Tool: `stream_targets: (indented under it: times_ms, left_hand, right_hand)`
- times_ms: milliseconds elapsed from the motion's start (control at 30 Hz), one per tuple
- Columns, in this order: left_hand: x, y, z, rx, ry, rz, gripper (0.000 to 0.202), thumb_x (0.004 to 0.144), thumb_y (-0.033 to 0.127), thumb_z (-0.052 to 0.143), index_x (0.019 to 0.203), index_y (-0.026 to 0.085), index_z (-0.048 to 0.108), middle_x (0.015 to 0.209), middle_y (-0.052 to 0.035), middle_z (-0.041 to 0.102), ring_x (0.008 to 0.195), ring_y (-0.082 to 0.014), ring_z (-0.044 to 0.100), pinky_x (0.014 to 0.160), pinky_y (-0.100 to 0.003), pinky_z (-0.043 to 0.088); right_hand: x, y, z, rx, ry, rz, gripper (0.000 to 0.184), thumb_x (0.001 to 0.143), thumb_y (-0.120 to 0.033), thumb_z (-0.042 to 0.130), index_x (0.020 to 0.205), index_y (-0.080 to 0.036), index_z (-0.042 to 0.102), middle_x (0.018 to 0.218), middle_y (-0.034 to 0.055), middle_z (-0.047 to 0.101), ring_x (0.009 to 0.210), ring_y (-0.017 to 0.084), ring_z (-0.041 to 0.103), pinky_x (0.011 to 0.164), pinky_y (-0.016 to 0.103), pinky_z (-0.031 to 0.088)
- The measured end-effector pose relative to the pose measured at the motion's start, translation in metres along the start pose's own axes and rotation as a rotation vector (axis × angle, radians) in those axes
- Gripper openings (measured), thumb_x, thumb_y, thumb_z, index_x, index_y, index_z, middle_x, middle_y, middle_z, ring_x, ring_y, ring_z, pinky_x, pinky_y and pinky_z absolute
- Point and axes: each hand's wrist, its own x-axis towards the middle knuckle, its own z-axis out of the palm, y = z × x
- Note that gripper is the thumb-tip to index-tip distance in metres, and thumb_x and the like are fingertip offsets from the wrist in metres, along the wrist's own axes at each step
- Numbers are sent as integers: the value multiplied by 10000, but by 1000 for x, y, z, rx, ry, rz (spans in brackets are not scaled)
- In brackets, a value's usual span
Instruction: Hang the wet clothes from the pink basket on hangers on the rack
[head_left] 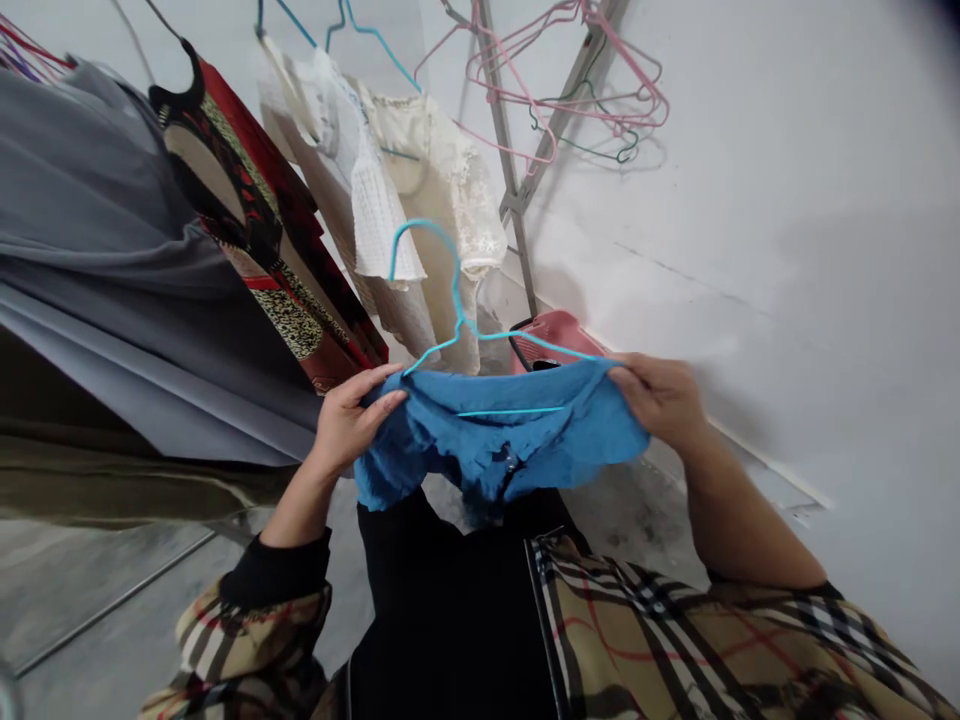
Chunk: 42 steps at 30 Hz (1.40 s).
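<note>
A blue garment [480,440] hangs on a light-blue clothes hanger [459,290], held out in front of my body. The hanger's hook points up, and its lower bar shows through the garment's open neck. My left hand [360,410] pinches the garment's left shoulder by the hanger's end, thumb and fingers closed on the cloth. At the opposite shoulder, my right hand [660,395] grips the blue fabric beside the hanger's other end. Part of the right fingers is hidden behind the cloth.
To the left hang grey cloth [112,220], a red-and-black patterned garment [262,240] and a cream lace top [450,170]. Pink hangers [525,90] hang on a metal rack [517,200] by the white wall. Behind the garment, a pink basket [559,335] stands low down.
</note>
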Motion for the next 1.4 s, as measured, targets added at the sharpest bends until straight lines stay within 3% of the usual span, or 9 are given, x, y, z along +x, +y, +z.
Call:
stream_targets:
  times_ms: [133, 267, 400, 533, 733, 933, 1133, 1267, 1400]
  left_hand:
    - [8, -16, -3, 28, 80, 25, 325, 832, 432, 624, 1009, 179, 723, 933, -64, 730, 849, -171, 655, 800, -292, 520]
    - [3, -59, 17, 182, 221, -43, 333, 891, 409, 522, 1009, 164, 714, 958, -86, 710, 872, -170, 635, 809, -297, 502]
    - [-29, -119, 47, 367, -172, -427, 443, 921, 408, 407, 1229, 171, 619, 1107, -97, 693, 944, -181, 648, 840, -292, 498]
    - [-85, -163, 72, 484, -344, -632, 433, 847, 319, 485, 1212, 147, 644, 1105, -149, 693, 995, -259, 659, 860, -366, 497]
    - [-151, -198, 100, 687, -410, -915, 562, 834, 438, 481, 1343, 209, 551, 1468, -184, 438, 1328, -448, 399, 940, -618, 398]
    - [-161, -218, 108, 715, -456, -901, 565, 899, 491, 339, 1406, 280, 472, 1535, -107, 358, 1382, -382, 334, 988, -608, 364]
    - [-158, -220, 110, 739, -463, -921, 544, 900, 466, 332, 1395, 300, 484, 1544, -83, 364, 1386, -351, 355, 989, -572, 389]
    - [-160, -226, 112, 775, -424, -912, 506, 891, 458, 365, 1351, 332, 535, 1517, -64, 418, 1369, -340, 394, 986, -546, 412]
    - [-161, -232, 113, 772, -389, -909, 491, 884, 454, 388, 1329, 335, 559, 1498, -58, 445, 1364, -335, 406, 990, -537, 421]
  right_hand:
    - [-2, 7, -32, -110, 139, 102, 321, 879, -452, 498, 894, -243, 740, 709, 56, 731, 570, 181, 659, 531, 282, 502]
    - [-3, 16, -58, -177, 224, 132, 223, 838, -391, 566, 873, -263, 745, 744, 66, 751, 601, 199, 684, 539, 287, 510]
    - [5, 31, -81, -340, 290, 240, 267, 806, -430, 563, 877, -259, 755, 768, 95, 759, 664, 250, 709, 573, 327, 508]
    - [32, 38, -86, -626, 382, 256, 387, 824, -435, 480, 944, -205, 766, 822, 149, 758, 722, 305, 712, 612, 368, 488]
    - [110, 28, -48, -543, 420, 189, 399, 877, -382, 430, 972, -155, 745, 766, 131, 738, 737, 250, 687, 646, 310, 458]
    - [230, 22, 3, -422, 473, 146, 454, 958, -440, 324, 962, -169, 689, 867, 123, 709, 824, 233, 631, 732, 337, 454]
    - [348, 7, 47, -300, 510, 61, 585, 994, -516, 169, 975, -140, 618, 860, 134, 650, 923, 257, 596, 814, 410, 444]
    - [381, -12, 65, -242, 417, 108, 512, 1002, -459, 209, 980, -140, 609, 911, 139, 642, 985, 284, 590, 864, 461, 432]
    - [375, -10, 83, -186, 294, 134, 387, 984, -407, 311, 953, -167, 614, 960, 134, 655, 994, 273, 582, 889, 453, 432]
